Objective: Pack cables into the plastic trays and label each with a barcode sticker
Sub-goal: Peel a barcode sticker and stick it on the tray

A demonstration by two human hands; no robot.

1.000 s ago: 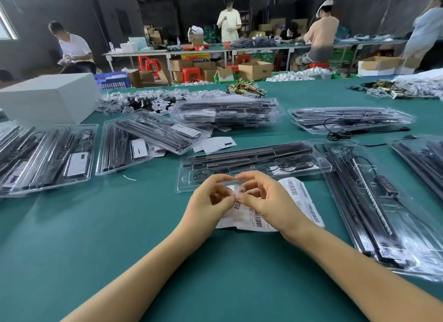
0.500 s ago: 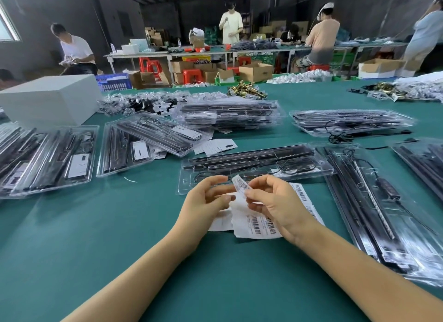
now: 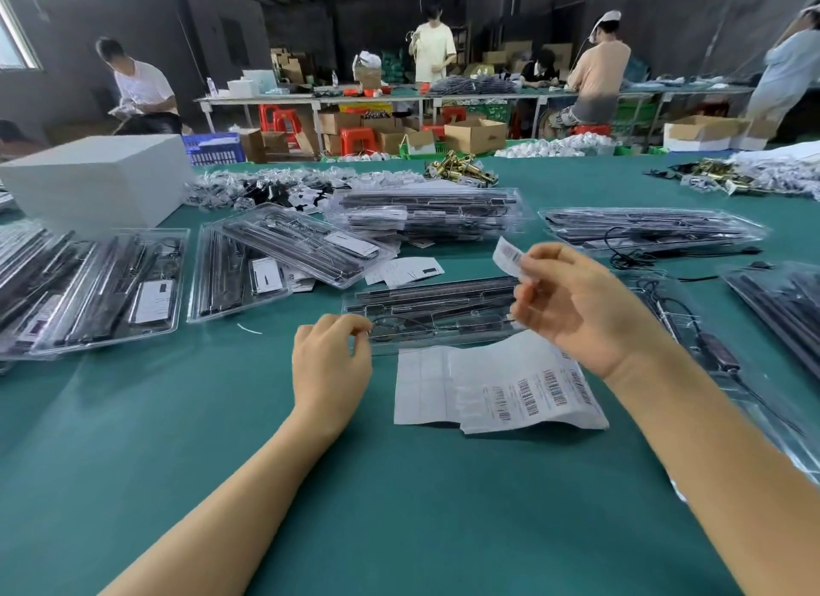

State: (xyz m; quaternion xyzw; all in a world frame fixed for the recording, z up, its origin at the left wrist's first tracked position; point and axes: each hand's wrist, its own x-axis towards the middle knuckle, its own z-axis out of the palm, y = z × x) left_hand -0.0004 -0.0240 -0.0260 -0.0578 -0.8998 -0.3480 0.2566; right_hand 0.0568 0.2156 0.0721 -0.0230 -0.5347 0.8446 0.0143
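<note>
My right hand (image 3: 577, 307) is raised above the table and pinches a small white barcode sticker (image 3: 508, 254) between thumb and fingers. Below it lies the white sticker sheet (image 3: 492, 387) with a row of barcodes near its right end. My left hand (image 3: 330, 360) rests on the green table with loosely curled fingers, holding nothing, its fingertips at the near left corner of a clear plastic tray (image 3: 426, 311) filled with black cables and bars. That tray lies straight ahead of me, partly hidden by my right hand.
Packed clear trays lie at the left (image 3: 102, 293), centre left (image 3: 284, 249), stacked at the back (image 3: 426, 213) and along the right (image 3: 652, 229). A white box (image 3: 97, 182) stands at the far left. Loose cards (image 3: 408, 271) lie behind the tray. Other people work at far tables.
My right hand peeled a sticker off the sheet and lifted it up and to the right. The left hand let go of the sheet and moved left. The sheet now lies flat.
</note>
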